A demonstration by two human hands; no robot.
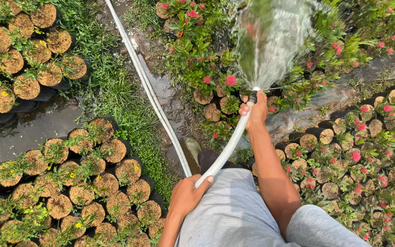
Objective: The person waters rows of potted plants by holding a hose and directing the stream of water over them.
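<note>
A white hose (227, 147) runs from my lap up to a black nozzle end. My right hand (255, 111) grips the hose just behind the nozzle, thumb near the outlet. A fan of water spray (270, 41) shoots away from it over potted plants with pink-red flowers (197, 59). My left hand (186, 196) holds the hose lower down, close to my grey shorts (234, 215).
A second stretch of white hose (149, 89) lies along a wet muddy path. Rows of small potted plants with yellow flowers (76, 183) fill the left side; pink-flowered pots (366, 160) crowd the right. Grass borders the path. A rubber boot (193, 148) shows below.
</note>
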